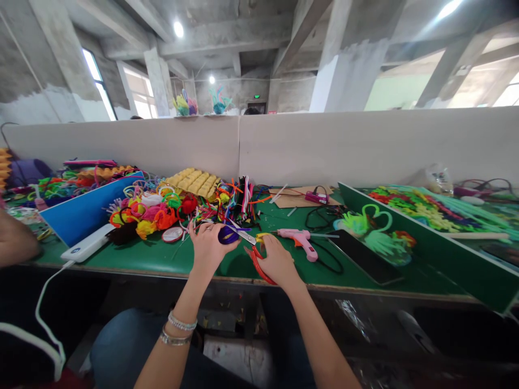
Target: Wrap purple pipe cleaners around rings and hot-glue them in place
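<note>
My left hand (pixel 211 243) is closed around a coiled bundle of purple pipe cleaners (pixel 228 234), held just above the green tabletop. My right hand (pixel 278 262) grips a pair of scissors (pixel 247 235) whose silver blades point left and reach over the purple bundle. Red handles (pixel 261 266) stick out beneath the right hand, and a yellow piece shows at its fingers; I cannot tell whether both belong to one tool. Close to the right hand lies a pink glue gun (pixel 300 240) with a clear stick in its back.
Colourful pipe-cleaner pompoms (pixel 162 216) and a yellow egg tray (pixel 194 181) are heaped at left, by a white power strip (pixel 87 244) and a blue board (pixel 93 208). Rightward are a dark phone (pixel 365 256), green pipe-cleaner swans (pixel 379 237) and a green divider (pixel 430 248). Another person's arm (pixel 16 237) rests far left.
</note>
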`<state>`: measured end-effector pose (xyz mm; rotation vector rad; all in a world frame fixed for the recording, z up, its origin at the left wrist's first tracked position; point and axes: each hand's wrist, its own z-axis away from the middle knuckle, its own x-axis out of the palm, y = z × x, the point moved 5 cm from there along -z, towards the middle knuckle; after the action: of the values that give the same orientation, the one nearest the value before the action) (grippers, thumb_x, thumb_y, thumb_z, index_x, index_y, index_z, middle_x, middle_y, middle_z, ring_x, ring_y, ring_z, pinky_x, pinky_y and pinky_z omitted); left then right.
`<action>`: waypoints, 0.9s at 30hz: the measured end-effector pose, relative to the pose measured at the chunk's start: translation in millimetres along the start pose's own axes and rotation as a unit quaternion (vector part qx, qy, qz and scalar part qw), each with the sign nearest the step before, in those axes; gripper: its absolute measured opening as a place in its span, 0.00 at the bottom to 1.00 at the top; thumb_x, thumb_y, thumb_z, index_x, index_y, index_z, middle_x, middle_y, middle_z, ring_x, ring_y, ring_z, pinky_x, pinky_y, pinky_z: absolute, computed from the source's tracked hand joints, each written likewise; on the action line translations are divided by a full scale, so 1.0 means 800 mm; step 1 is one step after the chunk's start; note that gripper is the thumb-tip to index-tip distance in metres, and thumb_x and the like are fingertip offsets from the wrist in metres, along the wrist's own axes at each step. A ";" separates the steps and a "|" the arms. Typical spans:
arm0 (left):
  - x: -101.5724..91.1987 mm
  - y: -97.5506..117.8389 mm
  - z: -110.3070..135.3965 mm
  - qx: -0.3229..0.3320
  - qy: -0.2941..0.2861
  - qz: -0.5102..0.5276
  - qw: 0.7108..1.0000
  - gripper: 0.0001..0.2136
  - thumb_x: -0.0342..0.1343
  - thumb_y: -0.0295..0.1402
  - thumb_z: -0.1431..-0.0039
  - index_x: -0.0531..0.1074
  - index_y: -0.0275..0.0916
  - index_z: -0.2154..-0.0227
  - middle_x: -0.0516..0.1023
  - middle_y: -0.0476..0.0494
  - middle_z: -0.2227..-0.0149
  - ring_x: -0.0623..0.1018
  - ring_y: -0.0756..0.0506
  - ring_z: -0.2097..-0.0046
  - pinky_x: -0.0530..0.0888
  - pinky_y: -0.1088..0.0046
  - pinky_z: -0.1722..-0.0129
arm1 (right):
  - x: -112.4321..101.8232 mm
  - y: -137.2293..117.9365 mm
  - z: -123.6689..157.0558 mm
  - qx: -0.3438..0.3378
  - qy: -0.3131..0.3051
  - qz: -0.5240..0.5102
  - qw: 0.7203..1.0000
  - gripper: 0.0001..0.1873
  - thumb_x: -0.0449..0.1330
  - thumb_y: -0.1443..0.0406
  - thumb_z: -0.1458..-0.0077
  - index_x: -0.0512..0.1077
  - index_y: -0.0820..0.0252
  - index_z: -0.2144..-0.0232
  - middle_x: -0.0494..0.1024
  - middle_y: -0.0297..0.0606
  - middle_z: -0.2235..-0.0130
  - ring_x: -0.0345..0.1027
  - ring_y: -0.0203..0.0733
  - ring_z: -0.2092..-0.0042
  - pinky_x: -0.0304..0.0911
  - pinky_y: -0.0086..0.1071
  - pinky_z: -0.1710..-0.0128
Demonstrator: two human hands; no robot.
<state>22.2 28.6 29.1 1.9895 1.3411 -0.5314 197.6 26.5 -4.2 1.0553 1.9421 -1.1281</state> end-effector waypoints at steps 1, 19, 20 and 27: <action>0.001 -0.002 0.000 -0.007 -0.003 -0.004 1.000 0.17 0.59 0.48 0.58 0.73 0.43 0.68 0.78 0.42 0.69 0.72 0.39 0.56 0.45 0.48 0.43 | 0.002 -0.001 0.000 0.008 -0.010 0.002 1.000 0.20 0.53 0.52 0.48 0.65 0.61 0.60 0.72 0.45 0.58 0.65 0.46 0.54 0.60 0.33 0.61; 0.026 -0.050 -0.008 -0.084 -0.065 -0.010 0.994 0.22 0.56 0.54 0.61 0.75 0.41 0.69 0.79 0.41 0.69 0.74 0.38 0.57 0.57 0.57 0.46 | 0.029 -0.022 -0.045 -0.015 -0.130 0.102 0.986 0.25 0.47 0.46 0.47 0.72 0.59 0.65 0.78 0.44 0.65 0.72 0.47 0.64 0.60 0.31 0.68; 0.028 -0.052 -0.008 -0.088 -0.069 -0.014 0.994 0.23 0.56 0.54 0.61 0.75 0.40 0.68 0.79 0.41 0.68 0.74 0.38 0.57 0.58 0.58 0.46 | 0.031 -0.023 -0.048 -0.016 -0.135 0.110 0.985 0.25 0.48 0.46 0.47 0.73 0.59 0.65 0.78 0.45 0.66 0.73 0.47 0.64 0.60 0.31 0.68; 0.041 -0.061 -0.004 -0.110 -0.077 0.006 0.991 0.23 0.54 0.53 0.58 0.75 0.41 0.66 0.79 0.41 0.67 0.75 0.40 0.57 0.59 0.60 0.47 | 0.044 -0.029 -0.064 -0.023 -0.148 0.126 0.981 0.29 0.46 0.45 0.47 0.75 0.61 0.69 0.78 0.50 0.67 0.73 0.49 0.63 0.62 0.33 0.67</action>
<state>-10.4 64.1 -5.1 1.7416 1.2364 -0.4977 153.6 76.4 -3.3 1.0108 1.5476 -1.0282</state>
